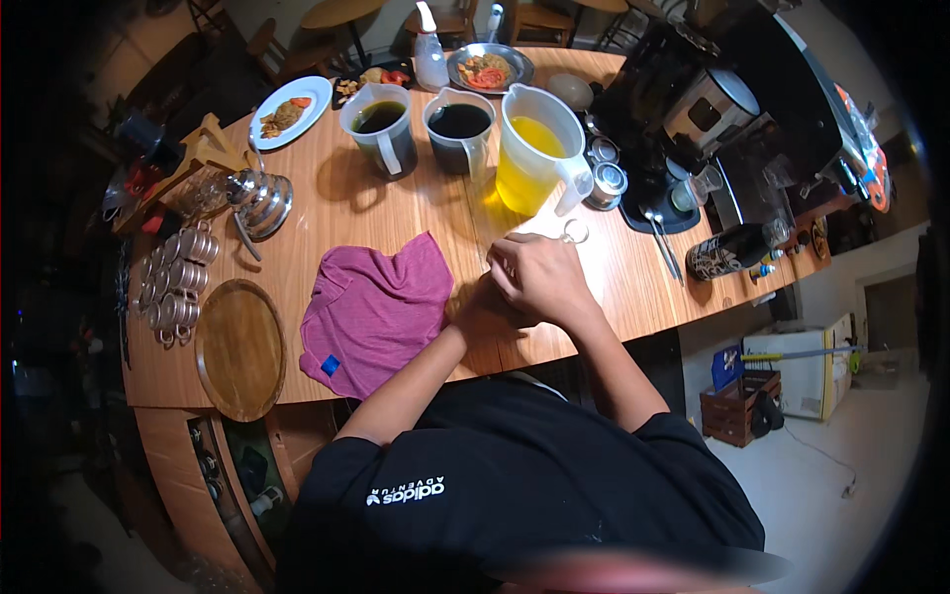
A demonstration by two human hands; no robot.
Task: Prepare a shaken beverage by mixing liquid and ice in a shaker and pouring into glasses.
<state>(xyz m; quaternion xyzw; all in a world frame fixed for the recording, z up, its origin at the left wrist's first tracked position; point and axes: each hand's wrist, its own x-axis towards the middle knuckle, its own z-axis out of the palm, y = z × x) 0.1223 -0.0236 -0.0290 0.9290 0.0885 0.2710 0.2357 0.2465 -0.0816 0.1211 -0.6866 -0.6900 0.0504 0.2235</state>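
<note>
Pink cloth (381,312) left of left hand (495,303)
Right hand (542,277) curls over it; cannot tell left's openness or any hold.

White lettering (406,492) on black shirt (564,475)

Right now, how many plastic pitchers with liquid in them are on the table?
3. The left pitcher holds dark greenish liquid, the middle pitcher nearly black liquid, and the biggest pitcher, on the right, yellow liquid. Others could be hidden behind things.
</note>
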